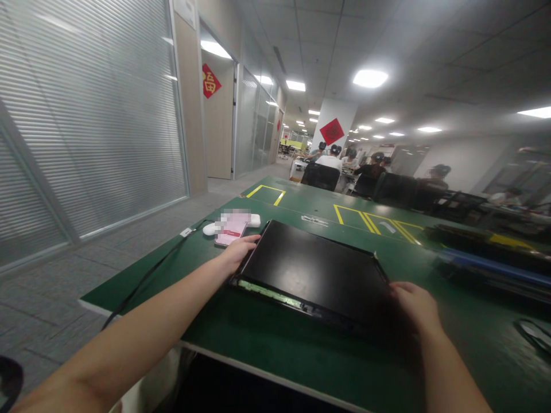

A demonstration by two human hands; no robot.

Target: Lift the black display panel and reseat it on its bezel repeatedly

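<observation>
A flat black panel (316, 267), like a screen, is between my two hands, tilted a little over the green table. Along its near edge runs a light green strip, with small shiny patches beside it. My left hand (241, 252) is closed on the panel's left edge, its fingers partly hidden. On the opposite side, my right hand (415, 304) grips the right edge, its fingertips out of sight behind it. Whether the panel touches the tabletop, I cannot tell. Just beyond my left hand lies a phone (230, 234) with a lit pink screen.
Two white items, one rounded (209, 229), flank the phone. A black cable (150, 272) crosses the left side of the green table (142, 292). Blurred dark and blue flat items (495, 267) lie at right, near a coiled cable (534, 335). People sit farther back.
</observation>
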